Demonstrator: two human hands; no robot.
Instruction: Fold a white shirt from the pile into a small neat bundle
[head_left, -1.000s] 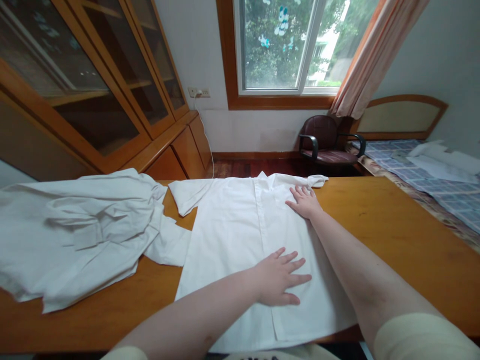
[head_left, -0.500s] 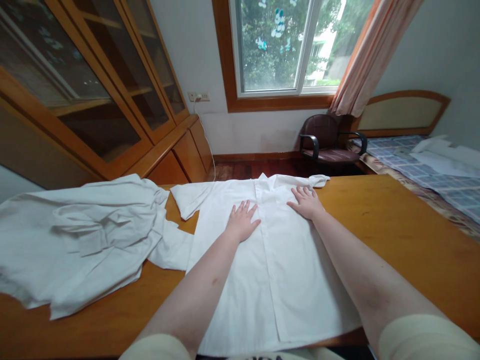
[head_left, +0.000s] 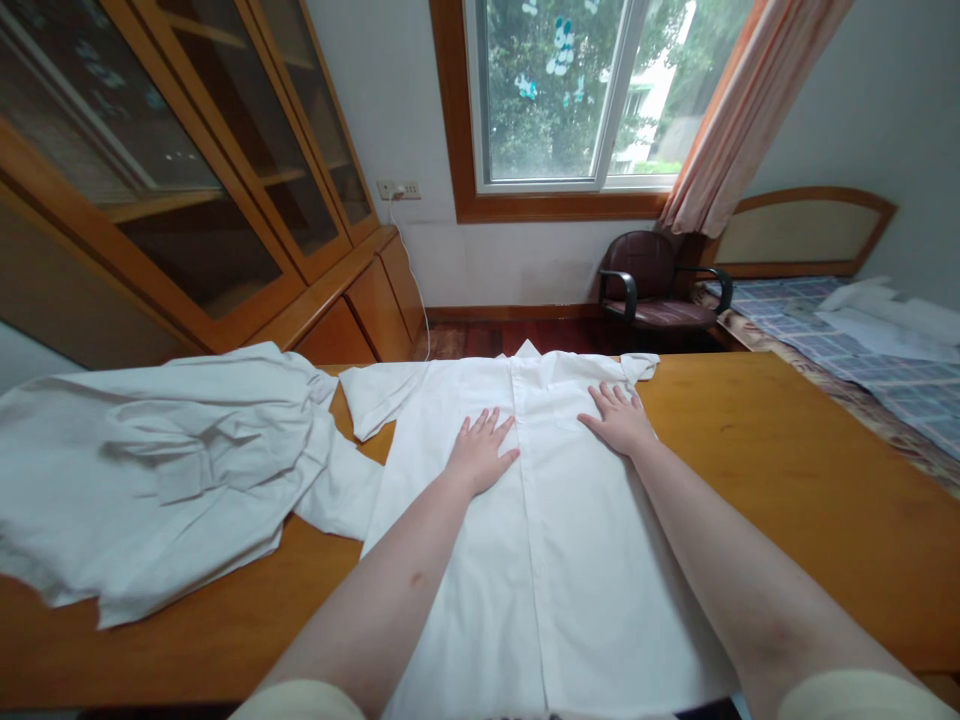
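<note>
A white button-up shirt (head_left: 555,560) lies flat, front up, on the wooden table (head_left: 787,470), collar at the far edge. My left hand (head_left: 480,452) rests palm down on the shirt just left of the button placket, fingers spread. My right hand (head_left: 619,420) lies flat on the shirt's right chest near the pocket, fingers stretched out. Neither hand holds anything. The shirt's left sleeve (head_left: 371,395) sticks out toward a heap of cloth.
A crumpled pile of white garments (head_left: 165,460) covers the table's left part. Beyond the table stand a dark armchair (head_left: 660,285), a glass-door wooden cabinet (head_left: 187,180) at left, a window (head_left: 570,90) and a bed (head_left: 862,350) at right.
My left hand slid from the shirt's lower middle up to the chest, left of the placket. My right hand stayed on the right chest, shifting slightly toward me in the last half second.
</note>
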